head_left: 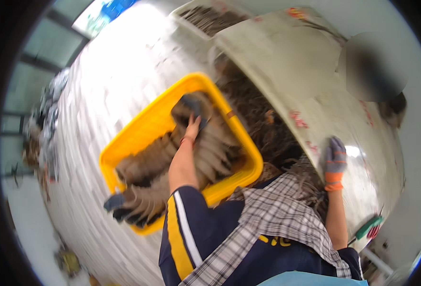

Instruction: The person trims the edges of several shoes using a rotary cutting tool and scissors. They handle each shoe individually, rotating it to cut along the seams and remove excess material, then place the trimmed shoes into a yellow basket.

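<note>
My left hand (191, 129), bare with a red band at the wrist, reaches into a yellow plastic basket (148, 114). Its stretched fingers lie against the dark end of a row of nested grey-brown curved pieces (215, 143); what these are I cannot make out. More such rows fill the basket, and one (134, 202) sticks out over its near left rim. My right hand (335, 157), in a grey and orange glove, rests with fingers extended on a pale tabletop (286, 57), holding nothing visible.
Between basket and table lies a dark heap of loose brown pieces (263, 119). A white bin (177, 16) of similar pieces stands at the back. Grey bundles (53, 109) line the left wall. A green and red object (368, 229) sits at the table's near right edge.
</note>
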`<state>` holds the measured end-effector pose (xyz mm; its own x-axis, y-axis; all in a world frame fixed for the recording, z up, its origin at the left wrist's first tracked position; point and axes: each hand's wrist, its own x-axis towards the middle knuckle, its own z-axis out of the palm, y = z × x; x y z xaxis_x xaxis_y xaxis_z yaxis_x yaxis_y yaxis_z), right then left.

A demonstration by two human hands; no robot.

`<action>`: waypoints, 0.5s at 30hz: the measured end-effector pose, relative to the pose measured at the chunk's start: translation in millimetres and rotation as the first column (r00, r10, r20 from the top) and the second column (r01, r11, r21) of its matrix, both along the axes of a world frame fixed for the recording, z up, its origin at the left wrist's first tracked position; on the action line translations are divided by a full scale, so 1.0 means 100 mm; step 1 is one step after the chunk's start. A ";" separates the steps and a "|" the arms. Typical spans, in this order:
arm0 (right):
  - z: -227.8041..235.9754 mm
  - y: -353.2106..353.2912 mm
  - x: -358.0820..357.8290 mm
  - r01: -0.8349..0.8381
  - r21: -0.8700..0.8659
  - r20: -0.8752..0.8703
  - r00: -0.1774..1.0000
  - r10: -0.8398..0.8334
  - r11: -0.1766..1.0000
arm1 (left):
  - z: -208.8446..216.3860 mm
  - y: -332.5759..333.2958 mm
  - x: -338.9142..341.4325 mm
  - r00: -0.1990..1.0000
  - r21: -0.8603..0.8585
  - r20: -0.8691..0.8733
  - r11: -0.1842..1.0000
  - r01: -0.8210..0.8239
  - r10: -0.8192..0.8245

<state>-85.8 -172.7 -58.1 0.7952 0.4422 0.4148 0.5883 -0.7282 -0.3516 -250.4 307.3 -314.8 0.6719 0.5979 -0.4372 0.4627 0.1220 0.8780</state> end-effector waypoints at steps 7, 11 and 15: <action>-0.18 0.21 0.12 -0.048 0.086 0.020 0.999 0.046 0.995 | -0.21 0.84 -0.31 0.530 0.467 -0.796 0.260 0.845 -0.292; -0.22 0.04 0.05 0.036 0.100 -0.048 0.998 -0.032 0.994 | 0.89 0.64 0.44 0.710 0.638 -0.704 0.428 0.640 -0.012; -0.04 0.01 0.03 -0.026 0.024 -0.126 0.992 0.029 0.999 | 2.26 0.12 0.93 0.843 0.840 -0.528 0.213 0.499 0.106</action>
<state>-82.7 -171.6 -62.0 0.8296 0.4567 0.3213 0.5579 -0.7034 -0.4405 -157.8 319.5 -88.4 0.7767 0.6232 0.0917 0.6277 -0.7778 -0.0305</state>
